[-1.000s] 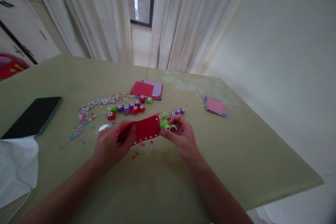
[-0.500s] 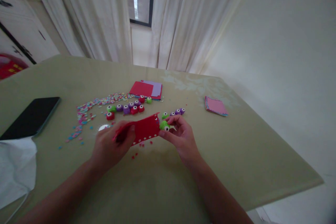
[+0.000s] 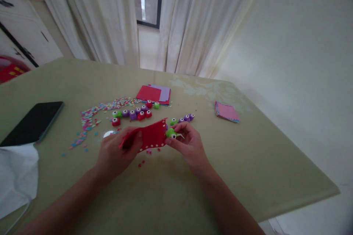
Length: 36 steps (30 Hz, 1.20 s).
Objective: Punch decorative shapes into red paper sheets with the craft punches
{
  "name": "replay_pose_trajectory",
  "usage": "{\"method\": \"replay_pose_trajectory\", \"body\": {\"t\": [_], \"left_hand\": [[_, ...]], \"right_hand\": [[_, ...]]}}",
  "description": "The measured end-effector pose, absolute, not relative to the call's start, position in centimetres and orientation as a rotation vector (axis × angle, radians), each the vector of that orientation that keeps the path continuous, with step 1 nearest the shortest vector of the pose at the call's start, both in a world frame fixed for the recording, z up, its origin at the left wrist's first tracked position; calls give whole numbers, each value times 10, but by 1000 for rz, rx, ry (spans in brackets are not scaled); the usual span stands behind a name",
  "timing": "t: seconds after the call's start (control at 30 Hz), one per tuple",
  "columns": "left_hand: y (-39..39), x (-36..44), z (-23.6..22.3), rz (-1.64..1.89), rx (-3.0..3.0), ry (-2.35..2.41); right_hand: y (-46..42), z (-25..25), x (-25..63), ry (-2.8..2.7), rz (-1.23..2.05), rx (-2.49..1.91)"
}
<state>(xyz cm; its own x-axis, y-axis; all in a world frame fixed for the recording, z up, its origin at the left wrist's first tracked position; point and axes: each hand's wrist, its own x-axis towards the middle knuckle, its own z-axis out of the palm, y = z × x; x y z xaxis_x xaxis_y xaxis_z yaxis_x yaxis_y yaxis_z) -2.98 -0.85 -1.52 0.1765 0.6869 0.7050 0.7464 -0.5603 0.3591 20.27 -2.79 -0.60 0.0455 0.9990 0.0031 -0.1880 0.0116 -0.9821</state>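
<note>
My left hand (image 3: pixel 117 152) is closed on the left end of a red foam sheet (image 3: pixel 150 136) whose edge is dotted with small punched holes. My right hand (image 3: pixel 187 143) pinches a green craft punch (image 3: pixel 171 132) against the sheet's right edge. Both hands hover just above the green table (image 3: pixel 248 161). A few tiny red cut-outs (image 3: pixel 142 162) lie on the table under the sheet.
Rows of red, purple and green punches (image 3: pixel 135 113) (image 3: pixel 183 118) lie beyond my hands, next to scattered confetti (image 3: pixel 91 117). Further off are stacked foam sheets (image 3: pixel 154 93) and a pink pad (image 3: pixel 226 111). A black phone (image 3: pixel 33 122) and white cloth (image 3: pixel 16 176) sit at the left.
My right hand has slid the green punch slightly left and down along the sheet's right edge. The left hand has barely moved.
</note>
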Motion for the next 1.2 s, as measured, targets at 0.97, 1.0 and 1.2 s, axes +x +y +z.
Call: {"method": "replay_pose_trajectory", "body": {"t": [0.97, 1.0, 1.2], "left_hand": [[-5, -30, -24, -1382, -2406, -1646], [-5, -30, -24, -1372, -2418, -1659], [-4, -32, -27, -1279, -2534, -1636]], "right_hand": [[-22, -14, 205, -1062, 1304, -1148], [-22, -14, 205, -1061, 1303, -1154], [-20, -18, 206, -1106, 1317, -1173]]}}
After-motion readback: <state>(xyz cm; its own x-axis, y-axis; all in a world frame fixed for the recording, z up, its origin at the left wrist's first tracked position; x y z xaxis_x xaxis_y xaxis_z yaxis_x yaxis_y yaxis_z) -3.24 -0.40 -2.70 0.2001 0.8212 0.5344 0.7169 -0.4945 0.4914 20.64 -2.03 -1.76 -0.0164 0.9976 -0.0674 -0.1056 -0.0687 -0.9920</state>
